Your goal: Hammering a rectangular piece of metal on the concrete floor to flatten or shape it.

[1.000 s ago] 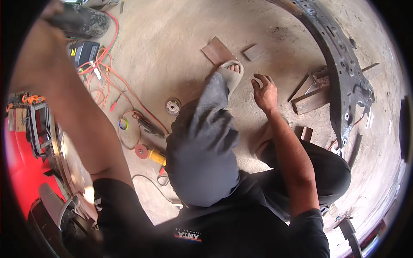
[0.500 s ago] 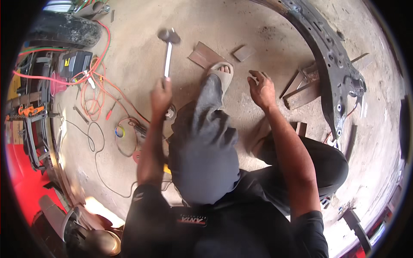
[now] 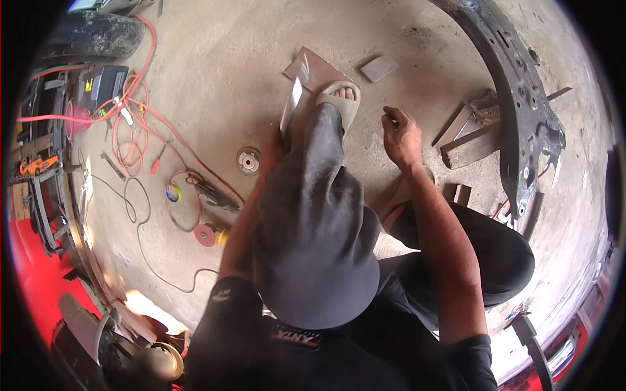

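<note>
My left hand (image 3: pixel 274 151), partly hidden behind my trouser leg, is closed around a hammer (image 3: pixel 291 104). Its pale handle is smeared by motion and reaches toward a flat brown metal plate (image 3: pixel 319 70); the hammer head cannot be made out. My sandalled foot (image 3: pixel 342 101) presses on the near edge of that plate. On the other side of the foot, my right hand (image 3: pixel 402 140) hovers over the floor with its fingers loosely bent and nothing visible in it.
A small metal piece (image 3: pixel 379 67) lies beyond my foot. To the right are angled steel scraps (image 3: pixel 471 144) and a long curved dark frame part (image 3: pixel 515 104). At left lie a grinding disc (image 3: pixel 248 160), an angle grinder (image 3: pixel 210 236), orange cables (image 3: pixel 171 146) and a black toolbox (image 3: pixel 105 88).
The hammer has swung down from its raised position toward the plate, my left hand dropping toward my leg. My right hand's fingers have curled in a little.
</note>
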Demonstrator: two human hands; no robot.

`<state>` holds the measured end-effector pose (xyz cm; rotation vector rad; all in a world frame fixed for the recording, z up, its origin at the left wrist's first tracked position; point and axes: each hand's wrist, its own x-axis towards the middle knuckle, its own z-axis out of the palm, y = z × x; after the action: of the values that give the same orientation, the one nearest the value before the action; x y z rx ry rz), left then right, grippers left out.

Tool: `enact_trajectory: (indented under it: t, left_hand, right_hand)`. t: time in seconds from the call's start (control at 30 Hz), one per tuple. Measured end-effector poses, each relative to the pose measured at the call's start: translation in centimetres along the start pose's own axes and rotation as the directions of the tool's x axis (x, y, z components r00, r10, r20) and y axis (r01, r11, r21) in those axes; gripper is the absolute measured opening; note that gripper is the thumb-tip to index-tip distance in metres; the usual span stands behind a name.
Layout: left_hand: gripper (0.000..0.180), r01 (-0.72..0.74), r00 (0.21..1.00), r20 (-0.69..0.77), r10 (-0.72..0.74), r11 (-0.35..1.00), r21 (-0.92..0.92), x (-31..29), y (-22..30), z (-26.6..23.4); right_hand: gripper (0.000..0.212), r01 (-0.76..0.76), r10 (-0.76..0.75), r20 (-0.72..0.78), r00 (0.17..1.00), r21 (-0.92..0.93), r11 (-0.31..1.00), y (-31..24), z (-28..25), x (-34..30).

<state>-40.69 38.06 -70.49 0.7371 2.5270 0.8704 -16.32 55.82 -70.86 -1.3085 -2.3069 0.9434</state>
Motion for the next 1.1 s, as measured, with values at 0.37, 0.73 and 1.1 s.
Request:
enact_trajectory:
  t: [0.37,0.73,1.1]
  left_hand:
    - [0.043,-0.329,0.643,-0.677,0.359,0.927,0.179,-2.6,8.5,-20.7]
    - [0.036,-0.033,0.988,-0.142,0.053,0.99,0.138,1.2,-10.5,4.8]
    - [0.042,-0.335,0.813,-0.523,0.256,0.94,-0.06,-5.3,3.3,-15.9]
  right_hand:
    - [0.031,-0.113,0.112,0.03,0.993,0.029,0.993,-0.5,-1.3,-0.2]
    - [0.029,-0.172,0.172,0.074,0.982,0.004,0.985,-0.7,-1.2,-3.0]
    - [0.046,0.027,-0.06,0.064,0.996,0.424,0.905,-11.3,-5.1,-2.6]
